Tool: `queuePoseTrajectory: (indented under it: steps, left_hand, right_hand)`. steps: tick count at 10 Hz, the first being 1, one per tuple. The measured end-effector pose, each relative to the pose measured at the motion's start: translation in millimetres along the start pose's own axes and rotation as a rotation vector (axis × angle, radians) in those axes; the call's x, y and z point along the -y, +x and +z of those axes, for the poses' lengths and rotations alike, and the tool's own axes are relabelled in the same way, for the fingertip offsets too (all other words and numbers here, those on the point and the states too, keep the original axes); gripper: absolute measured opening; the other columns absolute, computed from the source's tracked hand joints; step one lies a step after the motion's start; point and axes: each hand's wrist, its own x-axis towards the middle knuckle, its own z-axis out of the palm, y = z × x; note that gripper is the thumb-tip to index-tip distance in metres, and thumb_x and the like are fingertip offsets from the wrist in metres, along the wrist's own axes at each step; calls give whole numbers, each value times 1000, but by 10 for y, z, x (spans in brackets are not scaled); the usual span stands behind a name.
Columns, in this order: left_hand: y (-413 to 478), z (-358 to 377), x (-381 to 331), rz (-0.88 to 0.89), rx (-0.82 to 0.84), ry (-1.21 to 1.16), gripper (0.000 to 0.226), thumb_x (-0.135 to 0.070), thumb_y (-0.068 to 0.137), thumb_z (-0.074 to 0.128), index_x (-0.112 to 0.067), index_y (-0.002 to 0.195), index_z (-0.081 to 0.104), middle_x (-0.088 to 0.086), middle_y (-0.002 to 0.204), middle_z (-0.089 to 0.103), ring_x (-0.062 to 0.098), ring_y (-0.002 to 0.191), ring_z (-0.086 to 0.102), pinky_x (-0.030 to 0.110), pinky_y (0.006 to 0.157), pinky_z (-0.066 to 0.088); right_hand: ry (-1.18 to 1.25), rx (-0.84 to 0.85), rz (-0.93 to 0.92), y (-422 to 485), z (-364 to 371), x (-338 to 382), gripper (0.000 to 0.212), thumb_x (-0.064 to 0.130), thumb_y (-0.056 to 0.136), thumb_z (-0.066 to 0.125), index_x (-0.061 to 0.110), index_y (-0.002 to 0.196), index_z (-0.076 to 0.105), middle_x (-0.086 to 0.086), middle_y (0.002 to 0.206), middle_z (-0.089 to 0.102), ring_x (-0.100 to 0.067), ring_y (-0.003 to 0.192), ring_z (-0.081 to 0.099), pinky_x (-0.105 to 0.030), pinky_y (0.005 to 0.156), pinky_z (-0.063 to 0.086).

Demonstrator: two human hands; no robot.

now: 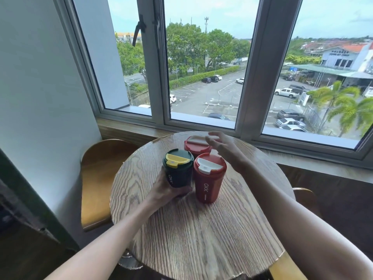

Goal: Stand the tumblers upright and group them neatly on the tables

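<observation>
At the frame's centre, three upright tumblers cluster on the round table [201,229]. The left hand [167,189] grips the green tumbler [178,168] beside the red tumbler [209,177]. The right hand [224,147], fingers spread, hovers by the back tumbler [194,144]. Grouping looks nearly done; next, snug the green one in.

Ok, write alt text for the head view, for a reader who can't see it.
Three lidded tumblers stand upright, close together on a round wooden table by a window. The left hand grips the dark green tumbler; the open right hand hovers between the near red tumbler and the far red tumbler.
</observation>
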Motion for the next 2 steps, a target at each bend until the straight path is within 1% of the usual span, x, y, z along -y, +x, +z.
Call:
queuePoseTrajectory:
  steps: [1, 2]
  left_hand:
    - [-16, -137, -8, 11, 34, 143, 95, -60, 46, 85, -24, 128, 53, -12, 114, 59, 5, 104, 57, 31, 91, 51]
    - [-27, -278, -11, -23, 64, 327, 98, -69, 42, 80, -32, 128, 51, -6, 121, 57, 17, 113, 52, 45, 98, 46]
  right_hand:
    - [29, -99, -17, -79, -72, -71, 40, 36, 98, 52, 12, 129, 54, -15, 129, 62, -25, 111, 60, -27, 74, 44]
    - [81, -171, -21, -238, -121, -73, 31, 29, 99, 51, 10, 123, 58, -14, 121, 66, -25, 104, 63, -22, 67, 44]
